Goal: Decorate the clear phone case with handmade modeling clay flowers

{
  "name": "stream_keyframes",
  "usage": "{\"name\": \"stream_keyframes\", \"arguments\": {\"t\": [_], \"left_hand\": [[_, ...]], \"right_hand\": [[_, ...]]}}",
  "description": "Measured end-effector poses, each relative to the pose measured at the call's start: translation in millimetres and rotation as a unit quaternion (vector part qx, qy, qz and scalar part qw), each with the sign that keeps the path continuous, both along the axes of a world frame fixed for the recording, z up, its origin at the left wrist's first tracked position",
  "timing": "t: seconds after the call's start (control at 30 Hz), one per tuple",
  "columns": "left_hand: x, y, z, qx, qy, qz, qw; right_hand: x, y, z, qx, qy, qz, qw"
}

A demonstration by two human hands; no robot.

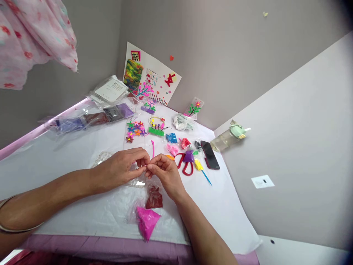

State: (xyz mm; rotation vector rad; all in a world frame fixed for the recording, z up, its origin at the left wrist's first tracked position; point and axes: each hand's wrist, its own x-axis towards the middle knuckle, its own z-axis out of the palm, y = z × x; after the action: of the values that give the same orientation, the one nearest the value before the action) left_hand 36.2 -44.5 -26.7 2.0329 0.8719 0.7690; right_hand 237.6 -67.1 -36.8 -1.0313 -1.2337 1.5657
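Note:
My left hand point(124, 166) and my right hand point(164, 173) meet fingertip to fingertip over the middle of the table. Both are pinched around something tiny and pinkish, mostly hidden by the fingers. Under my left hand lies a clear plastic piece point(136, 182). Nearer to me are a bag of dark red clay point(154, 198) and a bag of bright pink clay point(148, 222). A thin pink clay strip point(153, 148) lies just beyond the fingertips. Small colourful clay flowers point(135, 130) sit farther back.
Red-handled scissors point(188, 168), a purple clay packet point(189, 156), a blue pointed tool point(206, 177) and a phone point(210, 155) lie right of my hands. A bottle point(229, 137) stands at the right edge. Bagged clay point(96, 118) lines the back left; a decorated board point(151, 75) leans on the wall.

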Motion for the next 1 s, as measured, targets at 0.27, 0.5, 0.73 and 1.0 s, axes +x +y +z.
{"name": "stream_keyframes", "arguments": {"t": [0.27, 0.5, 0.73, 1.0], "left_hand": [[2, -2, -2.8, 0.011, 0.017, 0.029, 0.999], [2, -4, 0.7, 0.056, 0.027, 0.05, 0.997], [-17, 20, 5.1, -0.012, -0.06, 0.122, 0.991], [-22, 22, 7.8, -0.074, -0.042, 0.077, 0.993]], "right_hand": [[-3, 0, -0.2, -0.001, -0.007, -0.013, 1.0], [-7, -5, 5.1, 0.014, -0.026, -0.012, 1.0], [-7, -15, 16.3, 0.011, -0.075, 0.072, 0.995], [-3, -8, 11.2, 0.029, -0.069, 0.028, 0.997]]}}
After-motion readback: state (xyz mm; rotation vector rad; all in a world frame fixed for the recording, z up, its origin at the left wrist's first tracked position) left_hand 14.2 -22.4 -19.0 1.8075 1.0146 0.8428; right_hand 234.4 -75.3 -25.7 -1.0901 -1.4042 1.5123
